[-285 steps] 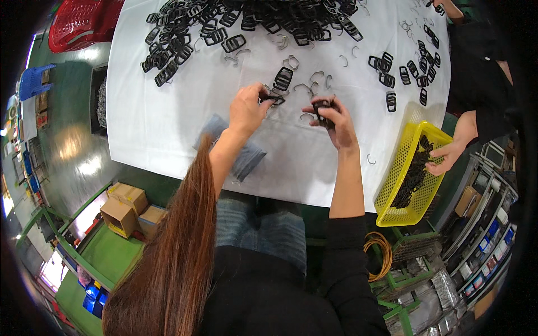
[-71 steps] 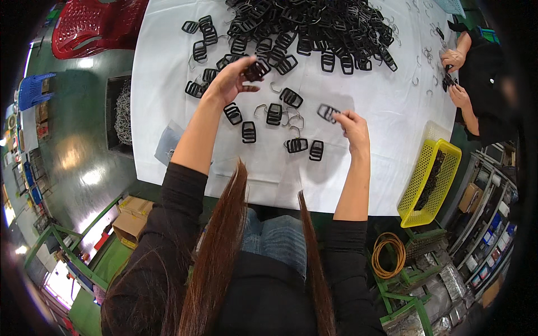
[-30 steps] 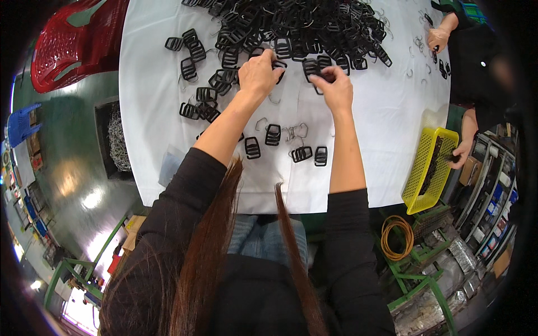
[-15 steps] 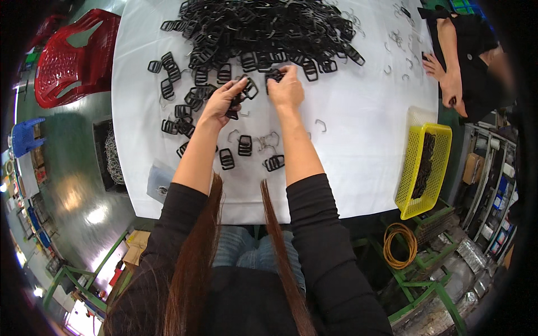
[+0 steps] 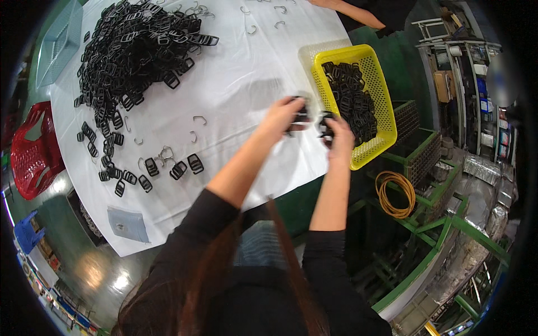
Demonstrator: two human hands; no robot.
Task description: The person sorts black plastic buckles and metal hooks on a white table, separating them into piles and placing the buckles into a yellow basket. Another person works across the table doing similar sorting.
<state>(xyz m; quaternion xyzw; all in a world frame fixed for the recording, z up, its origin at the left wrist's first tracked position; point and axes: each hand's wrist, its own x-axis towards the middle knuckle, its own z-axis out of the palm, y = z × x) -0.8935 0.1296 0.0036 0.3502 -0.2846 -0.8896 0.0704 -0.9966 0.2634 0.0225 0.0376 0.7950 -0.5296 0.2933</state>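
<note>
White cloth (image 5: 241,84) covers the table, and on such a plain surface the dark pieces are easy for me to see, even from far away. The left hand (image 5: 278,120) has its fingers bent around black, slotted, rectangular plastic buckles (image 5: 301,113), and the right hand (image 5: 342,139) pinches a similar dark bunch (image 5: 325,124) between thumb and fingers. Both grips are pressed together, I think so that no piece slips out; the blur does not let me count them. These held pieces are just beside the yellow perforated plastic basket (image 5: 385,106); whether the right hand touches its wall, I cannot tell. The basket is at the table's right edge, probably for easy reach, and its walls keep many more buckles together. Farther left, a few loose black buckles (image 5: 195,163) lie beside thin silver bent wire hooks (image 5: 165,155), apart from the big black heap of buckles (image 5: 134,53), perhaps to be picked up more simply. Near the front edge lies a flat bluish plastic bag (image 5: 128,224). Beyond the table I see a red plastic chair (image 5: 35,151) and, on the right, a coiled orange hose (image 5: 412,196). At the top, another person's bare arm (image 5: 353,12) is partly visible.
</note>
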